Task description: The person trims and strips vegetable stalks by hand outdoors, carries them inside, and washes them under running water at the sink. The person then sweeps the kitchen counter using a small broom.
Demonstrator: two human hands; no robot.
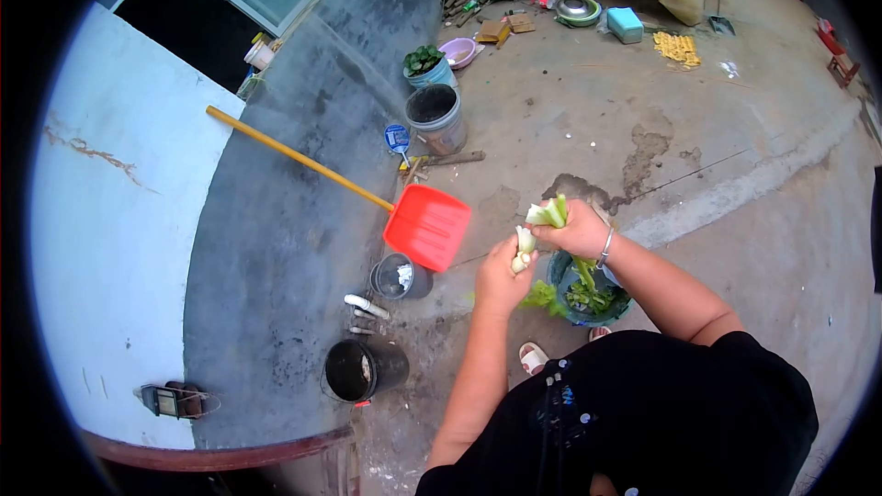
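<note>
My left hand is closed around a pale celery piece, whose whitish end sticks up past the fingers. Just above and to the right, my right hand grips light green celery stalks, their cut-looking ends pointing left. The two hands are close together. Below them stands a bucket with green stalks and leaves inside. Leafy greens show beside its left rim; whether they hang from my left hand I cannot tell.
A red dustpan-like shovel leans by the wall at left. Near it are a small bin, a black bucket and white pipes. Farther off stand a grey bucket, a potted plant and a purple basin.
</note>
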